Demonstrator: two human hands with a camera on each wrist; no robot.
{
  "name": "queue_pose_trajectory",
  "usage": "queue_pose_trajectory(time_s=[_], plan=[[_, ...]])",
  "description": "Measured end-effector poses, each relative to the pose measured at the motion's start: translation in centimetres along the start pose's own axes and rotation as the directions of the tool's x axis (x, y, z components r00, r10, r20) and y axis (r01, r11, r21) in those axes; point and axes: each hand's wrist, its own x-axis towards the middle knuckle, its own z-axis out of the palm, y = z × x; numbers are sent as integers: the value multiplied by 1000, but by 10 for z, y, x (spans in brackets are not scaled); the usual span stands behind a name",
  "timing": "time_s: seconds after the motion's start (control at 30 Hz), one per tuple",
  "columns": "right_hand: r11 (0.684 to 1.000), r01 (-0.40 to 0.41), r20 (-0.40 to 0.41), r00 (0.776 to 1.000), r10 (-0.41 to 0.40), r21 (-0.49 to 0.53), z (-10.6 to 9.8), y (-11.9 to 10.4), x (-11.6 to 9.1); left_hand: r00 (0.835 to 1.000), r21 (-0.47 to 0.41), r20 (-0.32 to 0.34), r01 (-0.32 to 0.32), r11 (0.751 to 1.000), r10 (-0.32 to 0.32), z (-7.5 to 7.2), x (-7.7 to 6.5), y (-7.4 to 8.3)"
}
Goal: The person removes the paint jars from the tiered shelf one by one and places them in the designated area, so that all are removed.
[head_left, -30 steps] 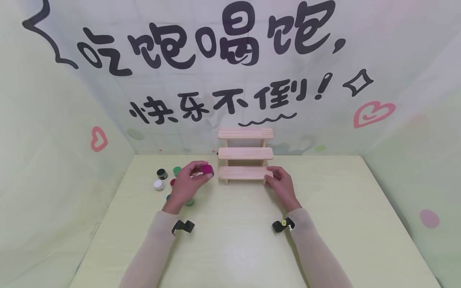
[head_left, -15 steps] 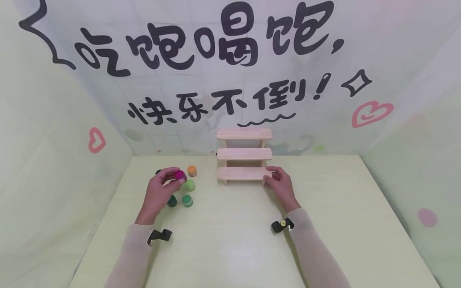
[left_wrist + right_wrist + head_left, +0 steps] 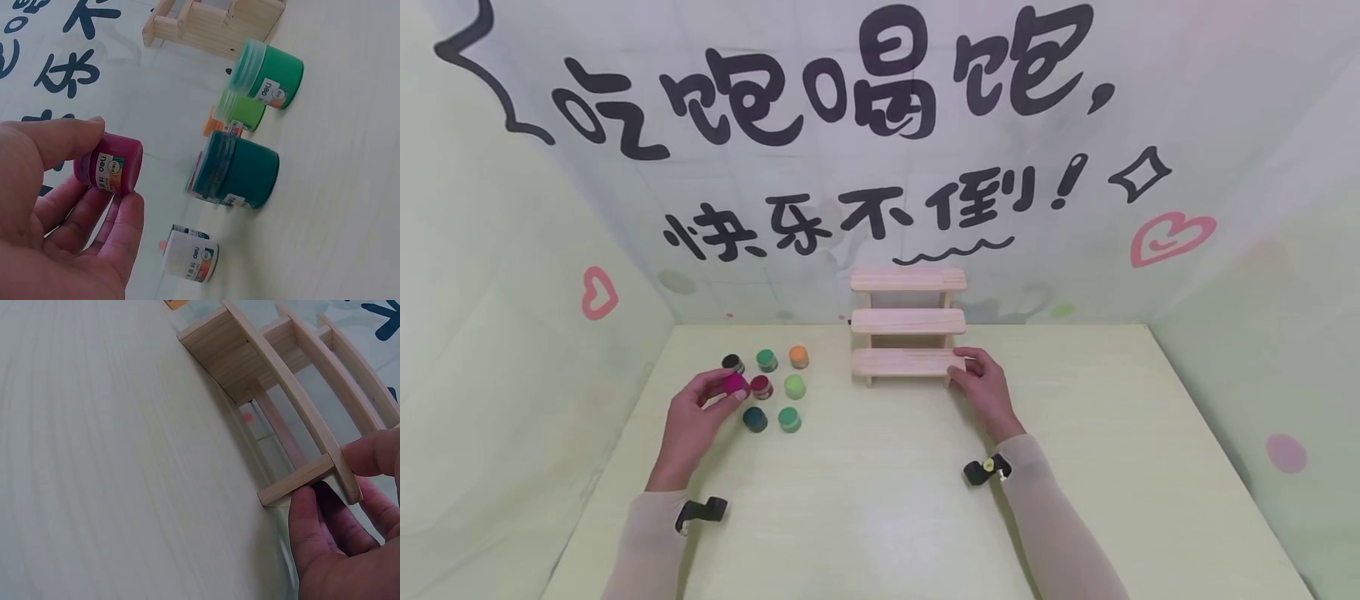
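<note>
My left hand (image 3: 691, 421) pinches a small magenta paint jar (image 3: 111, 164) between thumb and fingers, above the left end of a group of paint jars. A dark red jar (image 3: 762, 387) and a black jar (image 3: 732, 362) are right beside it in the head view. The white jar (image 3: 192, 255) shows in the left wrist view, hidden behind the hand from the head. My right hand (image 3: 987, 392) grips the right end of the lowest step of a three-tier wooden stand (image 3: 908, 362), thumb on top and fingers beneath.
Other jars stand on the table (image 3: 880, 500): green (image 3: 767, 360), orange (image 3: 798, 357), light green (image 3: 794, 387), dark teal (image 3: 755, 419) and another green one (image 3: 789, 419). A printed cloth backdrop (image 3: 820, 275) rises behind the stand.
The left hand has moved left and toward the near side with the magenta jar, from beside the stand to the jar group, uncovering several jars. The right hand stays on the stand.
</note>
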Motion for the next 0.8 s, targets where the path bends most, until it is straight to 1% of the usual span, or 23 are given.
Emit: queue_pose_trajectory(time_s=[0.2,0.4,0.63,0.8], plan=[[1000,-6,-4,1000,6,5,-1,0,0,999,42,-21,41,998,-41,-8,-4,-13],[1000,-5,14,1000,4,13,-1,0,1,997,76,-34,77,994,-75,-13,-6,-24],[999,-3,13,1000,3,37,0,-1,0,987,126,-36,158,979,-154,-18,-7,-34],[999,-9,17,1000,8,42,-1,-1,0,987,146,-23,162,976,-161,-20,-8,-41]])
